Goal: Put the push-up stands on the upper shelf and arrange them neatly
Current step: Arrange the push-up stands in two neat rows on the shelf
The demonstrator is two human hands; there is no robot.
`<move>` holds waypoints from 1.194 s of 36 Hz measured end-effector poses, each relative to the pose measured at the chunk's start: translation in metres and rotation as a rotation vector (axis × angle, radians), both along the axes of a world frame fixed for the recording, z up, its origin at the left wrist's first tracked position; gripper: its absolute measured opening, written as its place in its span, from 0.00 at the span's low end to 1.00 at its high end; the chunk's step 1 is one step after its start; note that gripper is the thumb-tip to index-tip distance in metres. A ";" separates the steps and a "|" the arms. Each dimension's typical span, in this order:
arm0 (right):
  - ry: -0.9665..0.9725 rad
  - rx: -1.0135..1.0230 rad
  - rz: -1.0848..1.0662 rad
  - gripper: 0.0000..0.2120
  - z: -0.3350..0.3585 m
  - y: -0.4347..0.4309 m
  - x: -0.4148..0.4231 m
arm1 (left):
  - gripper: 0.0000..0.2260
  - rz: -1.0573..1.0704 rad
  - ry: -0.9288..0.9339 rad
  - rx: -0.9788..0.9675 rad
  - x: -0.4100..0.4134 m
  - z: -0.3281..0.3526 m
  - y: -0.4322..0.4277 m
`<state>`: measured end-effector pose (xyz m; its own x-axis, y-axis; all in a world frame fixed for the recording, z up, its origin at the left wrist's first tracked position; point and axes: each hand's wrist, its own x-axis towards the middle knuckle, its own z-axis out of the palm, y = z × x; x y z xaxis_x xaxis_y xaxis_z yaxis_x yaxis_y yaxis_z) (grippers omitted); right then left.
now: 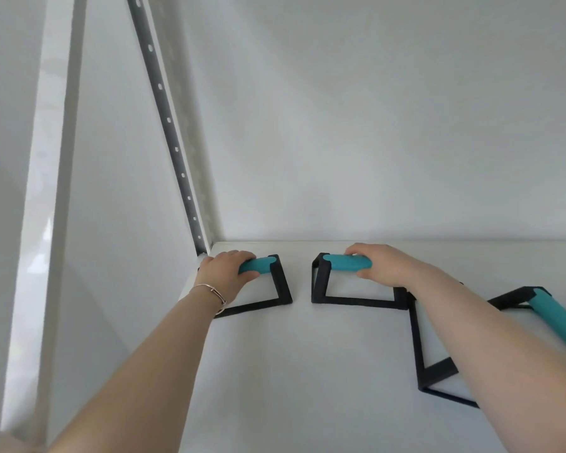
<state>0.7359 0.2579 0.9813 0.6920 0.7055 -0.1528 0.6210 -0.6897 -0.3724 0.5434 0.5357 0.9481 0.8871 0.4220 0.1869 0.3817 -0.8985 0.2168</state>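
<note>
Two push-up stands with black frames and teal grips stand upright side by side on the white upper shelf [301, 371], near its back left corner. My left hand [223, 273] is wrapped around the teal grip of the left stand [280, 286]. My right hand [383, 263] grips the teal handle of the right stand [321, 282]. A third stand [556, 325] rests further right and nearer to me, partly hidden behind my right forearm, with its teal grip running off toward the right edge.
The shelf's white back wall [373, 125] rises right behind the two held stands. A grey perforated upright rail [174, 138] runs down into the back left corner. A bracelet [214, 294] circles my left wrist.
</note>
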 end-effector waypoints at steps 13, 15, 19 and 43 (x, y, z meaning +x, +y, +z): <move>-0.159 0.111 -0.035 0.16 -0.013 0.019 0.022 | 0.14 -0.084 -0.024 -0.089 0.048 0.003 0.019; -0.159 0.122 -0.024 0.16 -0.014 0.023 0.031 | 0.14 -0.105 -0.007 -0.099 0.057 0.001 0.025; -0.169 0.108 0.003 0.16 -0.016 0.032 0.046 | 0.14 -0.116 -0.008 -0.075 0.071 -0.002 0.034; -0.186 0.091 0.071 0.16 -0.019 0.055 0.088 | 0.15 -0.167 -0.011 0.002 0.105 -0.005 0.052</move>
